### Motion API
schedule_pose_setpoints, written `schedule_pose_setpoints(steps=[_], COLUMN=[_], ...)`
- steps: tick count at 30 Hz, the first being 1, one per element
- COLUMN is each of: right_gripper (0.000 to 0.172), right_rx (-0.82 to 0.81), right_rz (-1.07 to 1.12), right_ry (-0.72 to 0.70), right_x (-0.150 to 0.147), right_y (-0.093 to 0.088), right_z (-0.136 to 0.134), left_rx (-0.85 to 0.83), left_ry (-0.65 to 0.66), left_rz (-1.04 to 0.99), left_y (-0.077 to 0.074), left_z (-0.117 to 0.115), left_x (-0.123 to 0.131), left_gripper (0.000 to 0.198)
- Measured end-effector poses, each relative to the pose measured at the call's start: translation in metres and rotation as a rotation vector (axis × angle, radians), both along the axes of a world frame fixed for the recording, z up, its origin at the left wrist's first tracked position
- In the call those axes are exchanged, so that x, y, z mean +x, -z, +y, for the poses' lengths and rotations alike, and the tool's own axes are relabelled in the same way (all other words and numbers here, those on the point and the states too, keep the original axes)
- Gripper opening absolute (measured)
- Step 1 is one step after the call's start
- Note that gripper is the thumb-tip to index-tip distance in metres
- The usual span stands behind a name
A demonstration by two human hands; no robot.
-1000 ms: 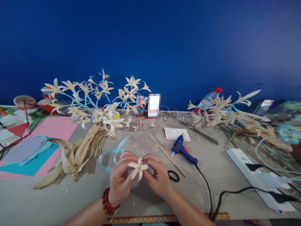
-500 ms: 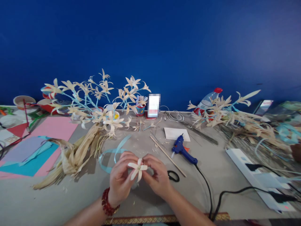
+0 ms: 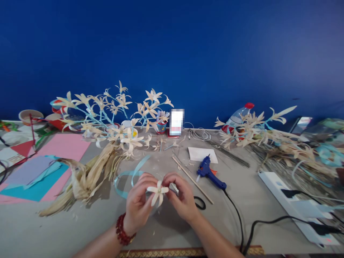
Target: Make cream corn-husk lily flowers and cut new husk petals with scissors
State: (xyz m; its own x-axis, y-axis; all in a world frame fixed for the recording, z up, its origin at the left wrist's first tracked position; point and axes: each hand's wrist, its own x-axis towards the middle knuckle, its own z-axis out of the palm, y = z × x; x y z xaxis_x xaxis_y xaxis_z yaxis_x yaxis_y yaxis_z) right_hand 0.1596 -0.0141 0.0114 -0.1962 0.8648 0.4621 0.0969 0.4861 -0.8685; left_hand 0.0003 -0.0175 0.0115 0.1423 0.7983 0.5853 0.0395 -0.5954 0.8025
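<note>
Centrally held flower: a cream five-petalled flower (image 3: pixel 158 192), low in the middle of the frame, faces up between the two hands.
Left hand: the left hand (image 3: pixel 139 205) is clamped on the flower from the left, thumb beside the lower petals; a red beaded bracelet (image 3: pixel 125 231) circles the wrist.
Right hand: the right hand (image 3: pixel 182 200) has its fingertips at the right petal; whether they pinch it or only touch it, I cannot tell.
Black loop: a black loop (image 3: pixel 200 202) lies just beside the right hand, partly hidden by it.
Ribbon: a light-blue ribbon (image 3: pixel 139 165) curls on the table (image 3: pixel 99 224) behind the left hand.
Stick and glue gun: right of centre, a thin wooden stick (image 3: pixel 197 184) slants near a blue glue gun (image 3: pixel 206 168), with a white card (image 3: pixel 201 154) behind.
Husks: dried corn husks (image 3: pixel 83 182) lie left of centre, near pink paper (image 3: pixel 72 141).
Flower branches: cream flowers on blue stems (image 3: pixel 103 116) spread across the middle left.
Power strip: a white power strip (image 3: pixel 279 190) with black plugs runs diagonally at lower right.
Wall: a blue wall (image 3: pixel 172 50) fills the upper frame.
</note>
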Motion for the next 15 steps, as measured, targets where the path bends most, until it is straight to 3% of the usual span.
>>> schedule_pose_setpoints(steps=[8, 15], right_gripper=[0.01, 0.01], right_rx=[-0.031, -0.046], right_rz=[0.021, 0.137], right_ry=[0.069, 0.252], right_x=[0.003, 0.016], right_y=[0.005, 0.006], right_z=[0.0, 0.003], left_rx=[-0.026, -0.004], left_ry=[0.016, 0.026], left_rz=[-0.007, 0.046], left_y=[-0.001, 0.004], left_z=[0.002, 0.004], left_x=[0.001, 0.0], left_gripper=[0.009, 0.009])
